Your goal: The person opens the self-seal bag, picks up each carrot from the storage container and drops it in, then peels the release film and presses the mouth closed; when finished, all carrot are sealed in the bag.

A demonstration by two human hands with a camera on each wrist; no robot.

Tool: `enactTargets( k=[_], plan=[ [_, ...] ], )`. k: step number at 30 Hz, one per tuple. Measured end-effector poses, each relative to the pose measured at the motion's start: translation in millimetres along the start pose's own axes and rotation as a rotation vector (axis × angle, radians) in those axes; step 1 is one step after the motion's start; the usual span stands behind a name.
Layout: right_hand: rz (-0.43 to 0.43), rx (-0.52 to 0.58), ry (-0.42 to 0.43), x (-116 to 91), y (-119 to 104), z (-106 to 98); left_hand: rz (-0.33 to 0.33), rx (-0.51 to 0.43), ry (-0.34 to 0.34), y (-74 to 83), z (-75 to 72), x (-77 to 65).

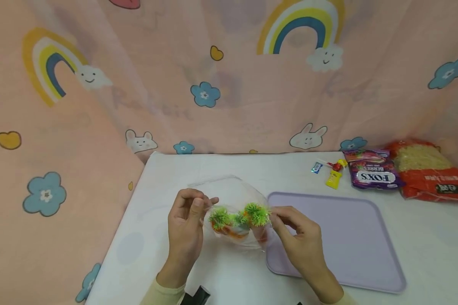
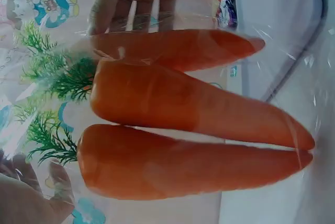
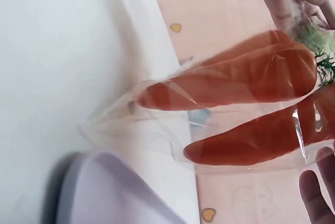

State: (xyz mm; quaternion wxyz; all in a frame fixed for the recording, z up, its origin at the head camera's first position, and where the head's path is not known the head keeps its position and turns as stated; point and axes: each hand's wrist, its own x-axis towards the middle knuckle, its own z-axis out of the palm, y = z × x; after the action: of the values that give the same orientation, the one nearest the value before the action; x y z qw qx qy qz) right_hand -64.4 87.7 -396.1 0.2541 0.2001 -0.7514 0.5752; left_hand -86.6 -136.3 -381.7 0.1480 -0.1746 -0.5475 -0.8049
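Note:
Three orange carrots with feathery green tops are inside a clear plastic bag held above the white table. At the bag's left side, my left hand pinches the film between thumb and fingers. My right hand pinches the opposite side, beside the largest green top. In the head view the tops face up toward me and mostly hide the carrot bodies. Both wrist views show the carrots lengthwise through the film, their tapered tips pointing away from the hands.
A lilac tray lies on the table at the right, partly under my right hand. Behind it are small wrapped candies, a purple FOX'S bag and a red bag. A patterned pink cloth hangs behind the table.

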Motion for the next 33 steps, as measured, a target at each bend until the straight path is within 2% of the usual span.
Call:
enactTargets(
  k=[4,6,10,13,18,21,25,29,33],
  plan=[
    [-0.042,-0.090,0.043,7,-6,-6,0.037,0.051,-0.007,-0.2,-0.7,-3.9],
    [-0.033,-0.114,0.026,7,-5,-8,0.053,0.087,-0.010,-1.5,-0.9,-6.0],
    [-0.025,-0.054,-0.047,3,-2,-7,0.095,0.146,-0.037,-3.2,0.4,-8.8],
    [-0.007,0.001,-0.061,1,8,-5,0.121,0.166,-0.072,-3.1,2.7,-9.4],
    [0.094,0.007,-0.096,6,25,-4,0.159,0.160,-0.120,-3.1,4.8,-10.0],
    [0.092,-0.023,-0.113,10,31,-3,0.180,0.155,-0.144,-4.0,3.0,-10.7],
    [0.020,-0.039,-0.080,16,27,-4,0.202,0.148,-0.188,-5.2,-5.8,-11.8],
    [-0.003,0.039,-0.095,22,12,-10,0.236,0.140,-0.262,-4.1,-21.7,-11.7],
    [-0.011,0.173,-0.124,26,7,-17,0.266,0.179,-0.343,0.5,-35.4,-9.7]
  ],
)
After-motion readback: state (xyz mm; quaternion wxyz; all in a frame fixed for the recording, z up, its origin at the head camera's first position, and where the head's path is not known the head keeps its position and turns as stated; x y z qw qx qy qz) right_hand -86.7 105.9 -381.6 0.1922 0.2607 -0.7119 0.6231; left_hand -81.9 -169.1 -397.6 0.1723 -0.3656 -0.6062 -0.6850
